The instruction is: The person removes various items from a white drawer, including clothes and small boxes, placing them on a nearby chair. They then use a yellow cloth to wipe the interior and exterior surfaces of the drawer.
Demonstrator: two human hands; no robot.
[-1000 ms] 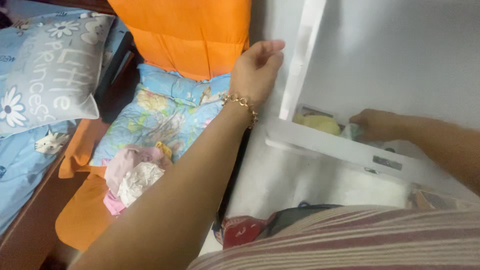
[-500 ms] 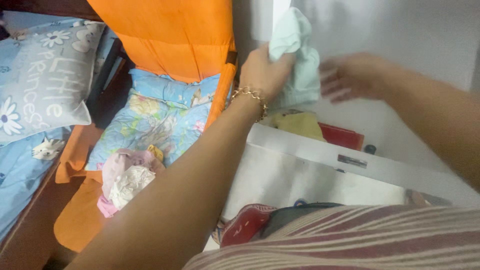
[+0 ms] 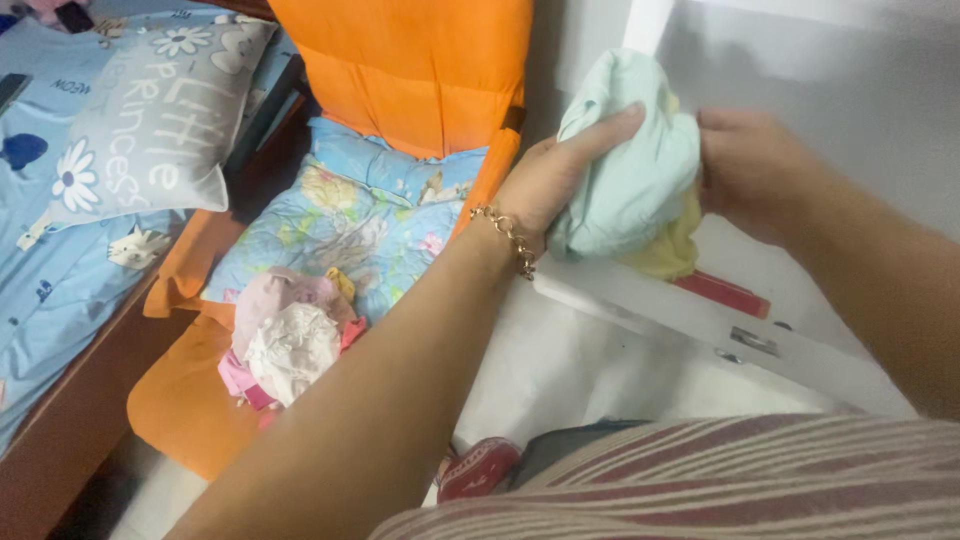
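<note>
Two hands grip one bundle above the white drawer (image 3: 700, 320) — left hand (image 3: 560, 180) wrapped around the mint-green cloth (image 3: 630, 170), right hand (image 3: 750, 170) closed on its far side; yellow cloth (image 3: 675, 250) hangs beneath.

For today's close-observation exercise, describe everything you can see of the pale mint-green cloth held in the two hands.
The pale mint-green cloth looks like soft, thin fabric, bunched into a rounded, creased bundle, so its full shape cannot be told. A pale yellow cloth hangs from beneath it. The left hand grips its left side, fingers laid across the top; the right hand holds its right edge. It is held in the air above the open white drawer, in front of the white cabinet.
</note>
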